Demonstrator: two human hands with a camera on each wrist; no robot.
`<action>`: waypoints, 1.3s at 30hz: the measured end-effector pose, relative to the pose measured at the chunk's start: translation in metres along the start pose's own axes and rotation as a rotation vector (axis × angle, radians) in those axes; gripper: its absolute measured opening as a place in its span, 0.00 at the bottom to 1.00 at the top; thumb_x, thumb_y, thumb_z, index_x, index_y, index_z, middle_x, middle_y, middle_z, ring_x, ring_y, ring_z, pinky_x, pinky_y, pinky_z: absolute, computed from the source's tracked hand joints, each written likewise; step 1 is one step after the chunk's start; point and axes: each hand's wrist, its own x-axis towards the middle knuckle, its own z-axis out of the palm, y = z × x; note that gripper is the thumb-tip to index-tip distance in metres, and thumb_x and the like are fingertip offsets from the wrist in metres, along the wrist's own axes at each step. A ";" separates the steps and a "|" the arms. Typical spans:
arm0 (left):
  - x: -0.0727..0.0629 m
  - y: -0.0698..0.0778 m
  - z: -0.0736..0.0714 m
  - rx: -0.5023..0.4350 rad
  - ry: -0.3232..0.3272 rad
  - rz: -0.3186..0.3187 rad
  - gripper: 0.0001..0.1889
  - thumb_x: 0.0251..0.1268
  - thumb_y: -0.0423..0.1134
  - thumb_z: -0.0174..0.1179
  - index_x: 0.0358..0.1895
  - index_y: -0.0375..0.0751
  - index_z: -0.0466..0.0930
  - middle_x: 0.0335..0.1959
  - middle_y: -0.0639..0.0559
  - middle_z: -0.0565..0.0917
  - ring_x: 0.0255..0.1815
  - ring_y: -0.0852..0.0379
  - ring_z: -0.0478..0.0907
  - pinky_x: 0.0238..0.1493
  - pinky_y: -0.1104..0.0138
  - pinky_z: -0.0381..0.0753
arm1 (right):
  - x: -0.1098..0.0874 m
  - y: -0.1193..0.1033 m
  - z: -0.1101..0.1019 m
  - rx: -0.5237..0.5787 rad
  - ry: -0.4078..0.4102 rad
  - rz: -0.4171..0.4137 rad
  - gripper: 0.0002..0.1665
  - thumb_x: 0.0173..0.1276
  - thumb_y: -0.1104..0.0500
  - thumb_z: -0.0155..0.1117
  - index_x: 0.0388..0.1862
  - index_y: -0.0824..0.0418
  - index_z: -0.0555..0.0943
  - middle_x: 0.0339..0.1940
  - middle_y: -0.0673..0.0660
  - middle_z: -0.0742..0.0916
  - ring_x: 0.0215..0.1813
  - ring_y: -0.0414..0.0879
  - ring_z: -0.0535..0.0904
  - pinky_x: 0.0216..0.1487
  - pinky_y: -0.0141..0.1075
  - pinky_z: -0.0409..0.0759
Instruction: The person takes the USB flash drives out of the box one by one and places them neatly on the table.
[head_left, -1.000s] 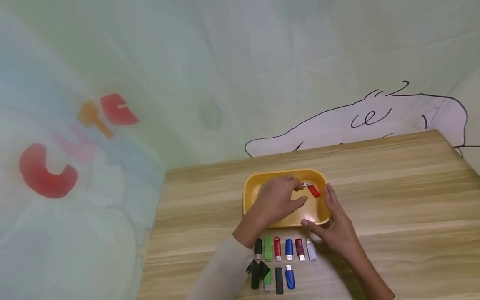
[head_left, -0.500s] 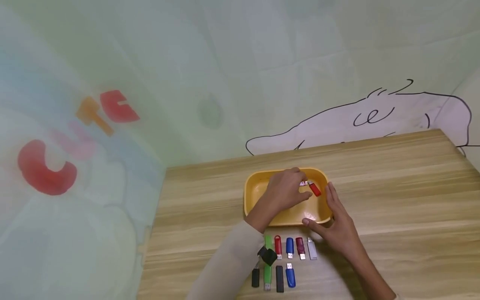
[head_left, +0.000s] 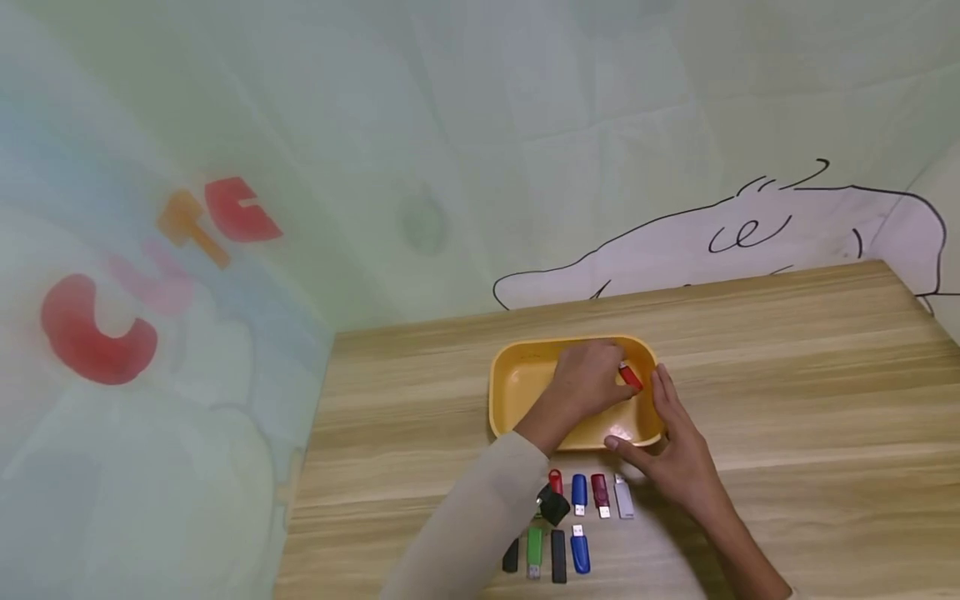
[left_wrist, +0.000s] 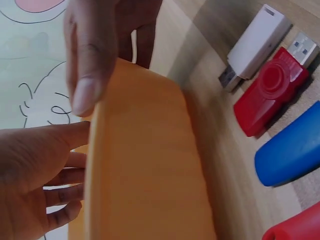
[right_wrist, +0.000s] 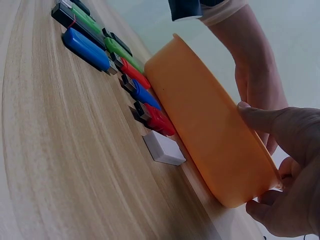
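A shallow yellow-orange tray (head_left: pixel 498 392) stands on the wooden table. My left hand (head_left: pixel 588 379) reaches down inside it, thumb and fingers apart, above a red USB flash drive (head_left: pixel 632 378) near the right end. In the left wrist view the left hand's fingertips are hidden behind the tray wall (left_wrist: pixel 150 155). My right hand (head_left: pixel 675 450) grips the tray's near right corner, its thumb over the front rim and its fingers along the right side, as the right wrist view also shows. The silver-and-red piece seen earlier beside the red drive is hidden under the left hand.
Two rows of flash drives lie in front of the tray, among them a blue one (head_left: pixel 580 493), a dark red one (head_left: pixel 600 494), a white one (head_left: pixel 624 497), a green one (head_left: pixel 534 550) and a black one (head_left: pixel 558 557). The left sleeve (head_left: pixel 480 517) covers some. A painted wall stands behind.
My left hand has moved right inside the tray, closer to the red drive, and now covers the silver-and-red piece. The sleeve covers more of the flash drives. My right hand stays on the corner.
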 end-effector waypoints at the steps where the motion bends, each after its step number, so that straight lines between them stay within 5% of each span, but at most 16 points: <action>1: 0.001 0.000 0.002 -0.002 0.004 -0.006 0.19 0.64 0.60 0.74 0.48 0.51 0.89 0.28 0.64 0.79 0.28 0.65 0.73 0.26 0.76 0.69 | 0.000 0.000 0.000 0.001 0.001 -0.001 0.72 0.61 0.44 0.83 0.89 0.58 0.45 0.92 0.56 0.47 0.89 0.66 0.46 0.81 0.66 0.56; 21: 0.008 -0.003 0.021 0.031 -0.012 0.002 0.19 0.64 0.59 0.74 0.47 0.52 0.88 0.29 0.62 0.79 0.29 0.64 0.73 0.27 0.76 0.71 | 0.000 -0.001 0.009 0.014 0.017 -0.028 0.72 0.60 0.46 0.84 0.89 0.60 0.47 0.91 0.58 0.48 0.89 0.67 0.46 0.82 0.67 0.54; 34: 0.004 -0.004 0.023 0.030 -0.026 -0.005 0.21 0.64 0.56 0.75 0.56 0.54 0.85 0.45 0.61 0.85 0.40 0.64 0.77 0.44 0.74 0.81 | 0.001 -0.001 0.012 0.015 0.008 -0.042 0.71 0.60 0.46 0.84 0.89 0.61 0.47 0.91 0.59 0.49 0.89 0.67 0.46 0.82 0.66 0.54; 39: 0.001 -0.004 0.020 0.015 -0.029 -0.005 0.21 0.66 0.55 0.74 0.57 0.53 0.85 0.47 0.60 0.84 0.40 0.64 0.76 0.42 0.75 0.80 | 0.000 -0.001 0.011 -0.002 0.007 -0.037 0.72 0.61 0.45 0.84 0.89 0.60 0.46 0.91 0.58 0.49 0.88 0.67 0.47 0.81 0.67 0.55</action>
